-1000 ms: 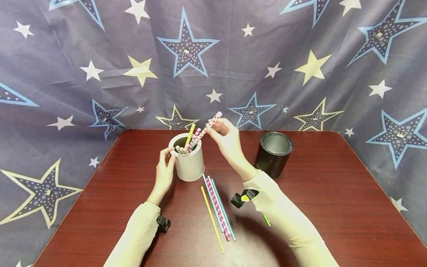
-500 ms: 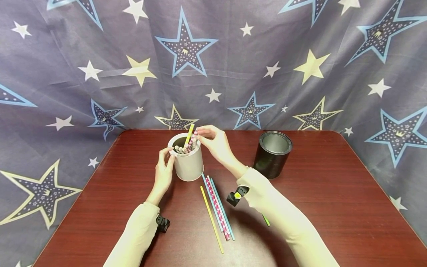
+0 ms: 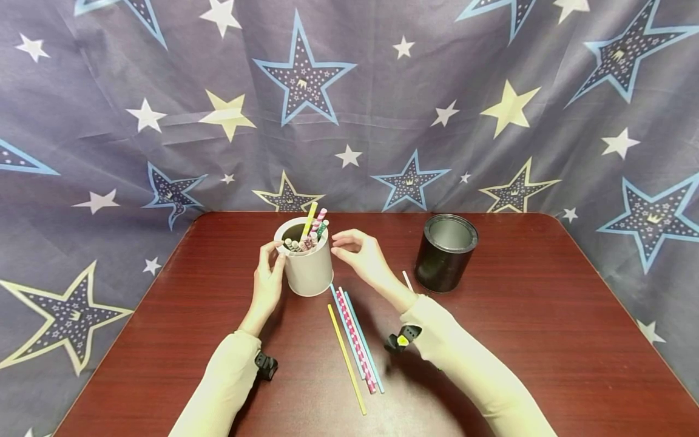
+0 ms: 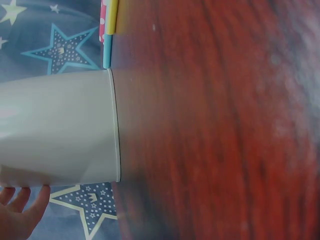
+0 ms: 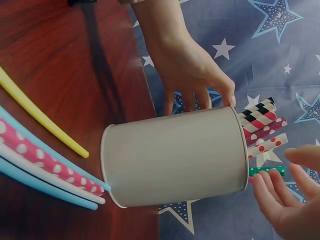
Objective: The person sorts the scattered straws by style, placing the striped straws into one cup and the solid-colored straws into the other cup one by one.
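Note:
A light grey can (image 3: pixel 309 273) stands on the table with several patterned paper straws (image 3: pixel 311 227) sticking out of its mouth. Fingertips of my left hand (image 3: pixel 267 288) touch the can's near left side and rim; in the right wrist view that hand (image 5: pixel 185 65) has its thumb at the rim and its fingers against the wall. My right hand (image 3: pixel 364 258) is just right of the can's rim, fingers loosely bent and holding nothing. In the right wrist view its fingertips overlap a green dotted straw (image 5: pixel 272 171).
A black can (image 3: pixel 446 255) stands at the right. Blue and pink dotted straws (image 3: pixel 357 343) lie together in front of the grey can, beside a yellow straw (image 3: pixel 346 358). A white straw (image 3: pixel 407 280) shows behind my right wrist. A starry curtain (image 3: pixel 349 109) hangs behind the table.
My right hand has lowered a pink-and-white straw into the grey can, let it go and drawn back down and to the right. My left hand has stayed at the can.

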Demonstrator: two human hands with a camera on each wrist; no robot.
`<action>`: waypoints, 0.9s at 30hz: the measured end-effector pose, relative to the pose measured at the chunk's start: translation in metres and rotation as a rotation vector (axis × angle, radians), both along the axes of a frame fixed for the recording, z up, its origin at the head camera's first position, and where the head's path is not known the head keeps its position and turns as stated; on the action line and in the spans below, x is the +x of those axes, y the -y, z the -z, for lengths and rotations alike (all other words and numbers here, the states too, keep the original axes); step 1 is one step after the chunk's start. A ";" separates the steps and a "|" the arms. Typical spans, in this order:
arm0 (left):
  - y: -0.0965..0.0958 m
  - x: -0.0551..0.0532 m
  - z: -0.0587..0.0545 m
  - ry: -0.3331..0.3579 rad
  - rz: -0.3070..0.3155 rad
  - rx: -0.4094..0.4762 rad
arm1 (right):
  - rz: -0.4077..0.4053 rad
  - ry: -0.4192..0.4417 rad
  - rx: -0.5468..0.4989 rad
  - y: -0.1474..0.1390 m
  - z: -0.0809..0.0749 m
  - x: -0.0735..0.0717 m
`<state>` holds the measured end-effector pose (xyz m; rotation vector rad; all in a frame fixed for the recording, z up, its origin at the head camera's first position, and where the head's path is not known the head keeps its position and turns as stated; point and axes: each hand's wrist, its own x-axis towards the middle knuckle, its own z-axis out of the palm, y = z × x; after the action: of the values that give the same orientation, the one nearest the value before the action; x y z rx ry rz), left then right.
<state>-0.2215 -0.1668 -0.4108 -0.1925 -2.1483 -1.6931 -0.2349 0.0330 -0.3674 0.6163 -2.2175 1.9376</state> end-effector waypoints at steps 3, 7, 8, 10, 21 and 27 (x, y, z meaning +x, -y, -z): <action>0.000 0.000 0.000 -0.007 0.003 0.001 | -0.022 0.033 -0.003 -0.003 -0.003 0.008; 0.000 0.000 0.000 -0.003 0.005 0.006 | -0.041 0.045 0.003 -0.005 -0.009 0.020; 0.000 0.000 0.001 -0.001 0.005 0.006 | -0.041 0.045 0.007 -0.006 -0.009 0.021; 0.000 -0.001 0.001 0.003 0.003 0.007 | -0.048 0.044 0.006 -0.007 -0.002 0.021; 0.000 0.000 0.001 -0.004 0.007 0.011 | -0.054 0.066 0.066 -0.011 0.037 0.019; 0.000 0.000 0.000 -0.004 0.006 0.009 | -0.083 0.089 0.152 -0.011 0.048 0.022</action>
<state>-0.2218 -0.1668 -0.4105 -0.1995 -2.1387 -1.7047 -0.2126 0.0437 -0.4151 0.6651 -2.4485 1.8821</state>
